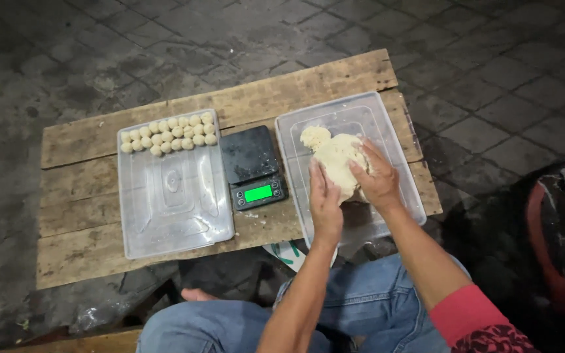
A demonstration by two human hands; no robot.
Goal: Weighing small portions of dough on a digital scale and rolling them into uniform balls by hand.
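A big lump of pale dough [335,159] lies in a clear plastic tray [387,127] on the right of a low wooden table [86,196]. My left hand [325,204] presses against the lump's near left side. My right hand [377,180] grips its right side from above. Both hands hold the dough between them. A small black digital scale [251,167] with a lit green display stands between the two trays. To the left, a second clear tray [171,202] carries several small dough balls [168,135] in rows along its far edge.
The table of rough planks stands on dark paving stones [492,78]. My knees in blue jeans [361,307] sit at the table's near edge. A dark bag with a red strap [550,255] lies on the ground at the right.
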